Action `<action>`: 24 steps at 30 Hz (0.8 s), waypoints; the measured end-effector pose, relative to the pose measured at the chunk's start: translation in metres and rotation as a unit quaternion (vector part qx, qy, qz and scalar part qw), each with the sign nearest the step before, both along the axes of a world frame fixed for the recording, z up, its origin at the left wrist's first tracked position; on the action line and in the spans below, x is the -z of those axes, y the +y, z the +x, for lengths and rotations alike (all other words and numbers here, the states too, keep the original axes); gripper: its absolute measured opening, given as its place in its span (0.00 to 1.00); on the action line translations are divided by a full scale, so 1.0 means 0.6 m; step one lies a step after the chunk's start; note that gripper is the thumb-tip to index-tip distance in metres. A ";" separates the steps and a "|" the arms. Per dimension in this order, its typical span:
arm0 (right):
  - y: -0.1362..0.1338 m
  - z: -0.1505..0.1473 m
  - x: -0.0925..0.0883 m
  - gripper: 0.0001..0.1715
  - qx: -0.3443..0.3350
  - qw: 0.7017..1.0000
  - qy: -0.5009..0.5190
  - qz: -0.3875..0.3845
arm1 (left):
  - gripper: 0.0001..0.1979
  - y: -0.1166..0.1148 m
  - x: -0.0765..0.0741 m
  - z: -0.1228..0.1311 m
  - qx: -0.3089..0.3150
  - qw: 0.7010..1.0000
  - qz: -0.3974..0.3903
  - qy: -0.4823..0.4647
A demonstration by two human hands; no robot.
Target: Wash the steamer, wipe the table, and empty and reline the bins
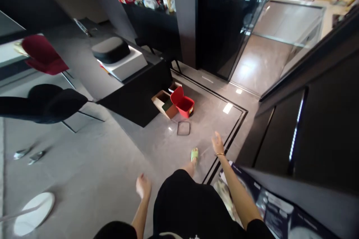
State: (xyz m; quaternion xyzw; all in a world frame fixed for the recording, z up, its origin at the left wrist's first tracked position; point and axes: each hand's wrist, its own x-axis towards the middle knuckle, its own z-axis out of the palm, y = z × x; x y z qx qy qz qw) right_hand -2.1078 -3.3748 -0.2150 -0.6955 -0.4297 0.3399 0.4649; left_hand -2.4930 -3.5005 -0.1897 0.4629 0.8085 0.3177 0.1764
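Note:
My left hand [143, 186] hangs low over the grey floor, left of my black clothing, its fingers curled and blurred; whether it holds anything is hard to tell. My right hand [218, 144] is stretched forward on the right, with a bracelet at the wrist, and its fingers look loosely apart with nothing visible in them. Ahead on the floor stands a red bin [185, 107] with its lid up. A cardboard box [165, 105] touches its left side. A thin dark square frame [183, 128] lies flat in front of the bin.
A black block [134, 101] stands behind the boxes. Dark chairs [58, 101] are on the left, near a round white base [35, 213]. A dark cabinet [316, 127] and a printed box [269, 205] line the right. A glass door [249, 26] is behind.

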 end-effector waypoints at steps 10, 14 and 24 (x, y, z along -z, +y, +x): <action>0.480 0.143 -0.142 0.31 -0.001 0.994 0.086 0.063 | 0.13 0.811 -0.194 0.306 0.168 0.922 0.281 -0.207; 0.679 0.229 -0.184 0.29 -0.019 0.990 0.115 0.077 | 0.13 0.985 -0.242 0.386 0.208 0.912 0.283 -0.214; 1.271 0.194 -0.342 0.26 -0.214 0.964 0.124 0.093 | 0.17 1.382 -0.258 0.316 0.009 0.933 0.269 -0.240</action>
